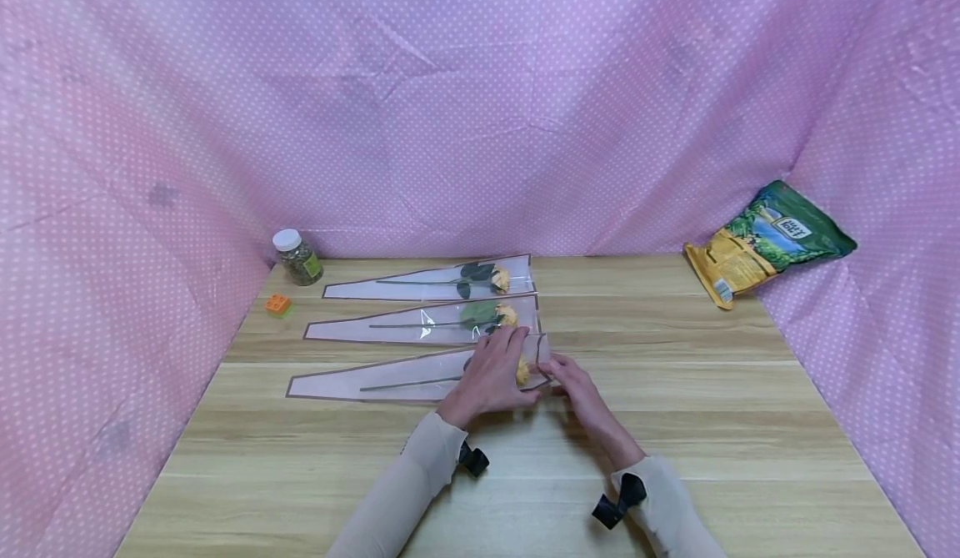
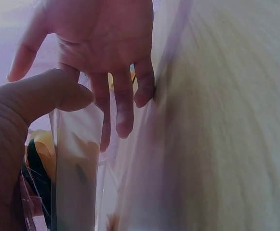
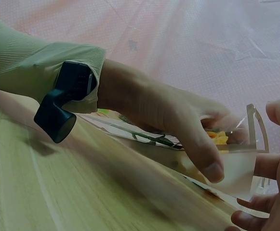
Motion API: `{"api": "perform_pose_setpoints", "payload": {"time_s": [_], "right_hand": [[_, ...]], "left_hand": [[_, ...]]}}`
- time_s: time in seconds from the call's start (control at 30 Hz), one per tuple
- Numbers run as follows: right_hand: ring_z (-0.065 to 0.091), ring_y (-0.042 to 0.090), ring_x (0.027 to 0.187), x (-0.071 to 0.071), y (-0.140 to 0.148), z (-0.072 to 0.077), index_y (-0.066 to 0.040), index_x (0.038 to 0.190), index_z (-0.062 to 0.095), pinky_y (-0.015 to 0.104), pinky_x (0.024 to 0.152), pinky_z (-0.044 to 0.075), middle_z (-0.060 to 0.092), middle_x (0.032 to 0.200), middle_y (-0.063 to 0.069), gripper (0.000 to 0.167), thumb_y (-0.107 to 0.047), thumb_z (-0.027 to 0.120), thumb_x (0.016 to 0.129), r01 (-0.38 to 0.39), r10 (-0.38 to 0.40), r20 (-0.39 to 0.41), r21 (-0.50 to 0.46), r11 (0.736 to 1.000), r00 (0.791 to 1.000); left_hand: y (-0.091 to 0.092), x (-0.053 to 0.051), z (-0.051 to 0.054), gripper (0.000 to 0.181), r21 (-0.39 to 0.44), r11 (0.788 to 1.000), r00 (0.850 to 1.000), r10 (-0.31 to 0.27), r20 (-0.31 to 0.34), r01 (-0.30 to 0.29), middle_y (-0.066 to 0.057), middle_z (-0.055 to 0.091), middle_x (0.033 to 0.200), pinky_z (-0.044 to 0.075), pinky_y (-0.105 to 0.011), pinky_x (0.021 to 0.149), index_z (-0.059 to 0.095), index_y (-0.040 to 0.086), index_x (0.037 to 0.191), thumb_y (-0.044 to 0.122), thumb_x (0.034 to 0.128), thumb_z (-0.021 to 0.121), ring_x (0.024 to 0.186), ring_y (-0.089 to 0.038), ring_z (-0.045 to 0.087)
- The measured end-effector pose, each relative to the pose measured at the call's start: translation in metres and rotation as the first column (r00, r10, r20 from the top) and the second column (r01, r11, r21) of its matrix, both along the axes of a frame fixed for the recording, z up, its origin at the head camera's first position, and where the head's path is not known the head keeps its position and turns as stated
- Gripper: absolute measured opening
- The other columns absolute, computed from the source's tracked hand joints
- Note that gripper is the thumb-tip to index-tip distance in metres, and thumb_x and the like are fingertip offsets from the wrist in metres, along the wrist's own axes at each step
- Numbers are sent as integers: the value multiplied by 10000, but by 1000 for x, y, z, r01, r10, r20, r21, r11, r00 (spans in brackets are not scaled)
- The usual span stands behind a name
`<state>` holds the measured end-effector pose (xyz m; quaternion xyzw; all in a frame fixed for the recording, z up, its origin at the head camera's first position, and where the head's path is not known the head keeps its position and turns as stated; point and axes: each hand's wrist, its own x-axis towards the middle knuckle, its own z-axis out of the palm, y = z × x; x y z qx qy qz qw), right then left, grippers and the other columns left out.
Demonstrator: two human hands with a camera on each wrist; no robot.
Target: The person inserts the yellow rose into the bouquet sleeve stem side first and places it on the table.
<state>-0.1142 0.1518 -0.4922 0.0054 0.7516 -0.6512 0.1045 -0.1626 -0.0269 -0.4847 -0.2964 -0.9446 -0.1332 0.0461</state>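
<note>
Three yellow roses in long, tapering clear sleeves with dark borders lie side by side, their flower ends to the right. My left hand (image 1: 495, 374) grips the nearest sleeve (image 1: 330, 386) by its wide end, its thumb on the near side in the right wrist view. Inside it, the yellow rose (image 1: 522, 372) is partly hidden by that hand. My right hand (image 1: 581, 391) is at the sleeve's wide right end; in the left wrist view its fingers (image 2: 124, 110) are extended, touching or just behind the film. Behind lie the middle sleeve (image 1: 337, 330) and far sleeve (image 1: 360, 289).
A lidded jar (image 1: 302, 262) stands at the table's back left, with an orange toy brick (image 1: 278, 304) on a green one before it. At the back right a green and yellow bag (image 1: 765, 245) leans against the pink dotted cloth (image 1: 450, 124).
</note>
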Motion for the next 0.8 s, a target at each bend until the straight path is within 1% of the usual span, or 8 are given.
{"api": "perform_pose_setpoints", "payload": {"time_s": [0.13,0.2,0.3,0.37,0.47,0.57,0.67,0.8], "right_hand": [[396,336,1365,-1,-1,-1,58,1255,640,358,975,406,431,1507,222,493,-301,358,1070,-30,30,2,31,999,1000],[373,357,1395,-2,0,-1,54,1253,646,394,1034,371,422,1512,222,485,-301,371,1069,-39,40,-10,60,997,999],[375,371,1408,-2,1,-1,45,1230,661,481,1128,314,445,1493,215,448,-293,424,1057,5,-1,-44,91,996,999],[411,364,1389,-1,1,0,40,1209,668,501,1157,297,481,1456,211,409,-278,474,1043,54,-45,-81,112,992,996],[508,297,1275,0,1,3,14,1175,685,427,1086,386,547,1377,183,352,-267,545,1015,129,-113,-123,132,983,986],[566,175,1112,1,-1,7,7,1124,703,299,959,434,620,1273,169,301,-240,591,992,161,-144,-131,129,978,981],[564,69,960,1,-4,8,13,1086,709,226,861,445,682,1144,151,271,-221,624,976,141,-125,-122,138,980,985],[554,42,825,-1,-8,6,7,1024,713,204,759,461,688,954,81,227,-203,669,951,99,-83,-102,161,982,991]], "left_hand": [[0,-1,-2,994,-2,1000,1000,-2,-2,2,-78,515,1391,424,-440,1036,378,110,1467,574,695,796,1292,-236,495],[-1,-1,-3,995,-7,1000,1000,-3,-5,3,-82,516,1389,426,-445,1033,381,105,1463,570,690,802,1289,-241,499],[-1,-1,-4,1015,-32,999,1000,-10,-4,10,-90,506,1404,420,-458,1041,381,94,1470,585,686,801,1297,-253,494],[-1,-2,-4,1040,-57,998,1000,-13,3,13,-93,493,1427,414,-470,1058,373,89,1484,603,686,799,1313,-261,487],[-2,-2,-5,1060,-84,996,1000,-16,12,17,-95,479,1452,402,-483,1083,367,89,1498,625,688,793,1332,-265,478],[-2,-1,-4,1066,-91,996,1000,-15,14,16,-99,475,1460,390,-493,1102,366,87,1501,624,686,796,1339,-271,476],[-3,0,-5,1072,-95,995,1000,-15,18,16,-95,475,1451,376,-496,1112,360,87,1503,616,681,800,1327,-277,477],[-5,1,-6,1118,-112,993,999,-19,26,22,-92,470,1450,360,-506,1123,335,89,1518,631,665,814,1329,-283,469]]}}
